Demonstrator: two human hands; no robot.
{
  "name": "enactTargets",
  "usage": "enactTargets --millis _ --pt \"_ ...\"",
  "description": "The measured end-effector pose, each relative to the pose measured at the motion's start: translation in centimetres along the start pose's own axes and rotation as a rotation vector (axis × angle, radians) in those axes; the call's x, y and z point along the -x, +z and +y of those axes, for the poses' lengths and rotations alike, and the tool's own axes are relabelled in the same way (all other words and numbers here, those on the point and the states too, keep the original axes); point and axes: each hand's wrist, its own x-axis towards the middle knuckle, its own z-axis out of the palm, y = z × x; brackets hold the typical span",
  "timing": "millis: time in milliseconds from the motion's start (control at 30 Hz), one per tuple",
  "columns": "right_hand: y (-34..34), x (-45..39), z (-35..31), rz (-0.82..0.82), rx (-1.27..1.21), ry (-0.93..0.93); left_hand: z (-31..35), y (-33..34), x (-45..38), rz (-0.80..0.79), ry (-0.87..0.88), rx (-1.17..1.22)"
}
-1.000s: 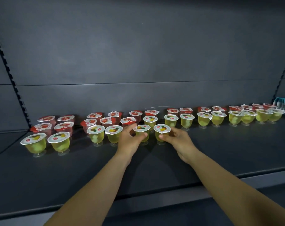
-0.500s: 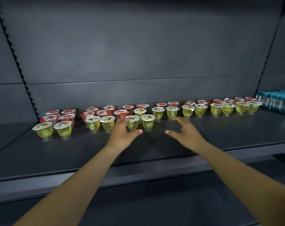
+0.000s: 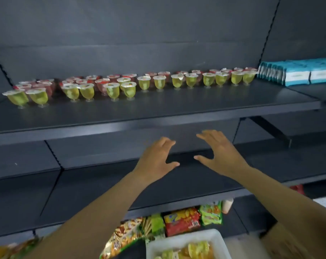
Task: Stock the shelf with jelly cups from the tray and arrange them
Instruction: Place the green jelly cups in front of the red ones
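Several yellow-green jelly cups (image 3: 112, 91) stand in a front row on the dark upper shelf (image 3: 158, 107), with several red jelly cups (image 3: 102, 85) behind them. My left hand (image 3: 156, 159) and my right hand (image 3: 218, 154) hang in the air below that shelf's front edge, palms facing each other, fingers spread and holding nothing. A white tray (image 3: 182, 240) at the bottom edge holds more yellow jelly cups (image 3: 197, 249).
Light blue packets (image 3: 296, 73) fill the right end of the upper shelf. A dark lower shelf (image 3: 46, 193) lies under my hands. Colourful snack bags (image 3: 182, 221) sit on the lowest level beside the tray.
Both hands let go of the two front cups and pulled back and down off the shelf. The view tilted down, bringing the lower shelves, snacks and tray into sight.
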Motion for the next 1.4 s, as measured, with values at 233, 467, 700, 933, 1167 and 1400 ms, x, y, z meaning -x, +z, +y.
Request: enactTargets --millis 233,467,700,933,1167,1400 --pt "8.4 9.9 5.7 -0.248 -0.065 0.135 0.1 14.3 4.4 -0.339 -0.114 0.057" --pt "20.1 19.8 11.1 -0.453 -0.138 0.343 -2.6 29.9 11.1 -0.589 -0.328 0.134" --pt "33.2 25.6 14.7 -0.628 -0.254 0.588 -6.9 43.7 16.3 -0.731 -0.562 0.205" --pt "45.3 27.8 17.0 -0.686 -0.347 0.612 -11.1 54.5 16.5 -0.734 -0.557 0.152" --pt "52.8 28.1 18.2 -0.732 -0.353 0.599 -13.3 60.2 15.7 -0.735 -0.407 0.069" --pt "55.0 27.8 18.5 -0.709 -0.294 0.614 -13.8 61.9 16.1 -0.747 -0.397 0.023"
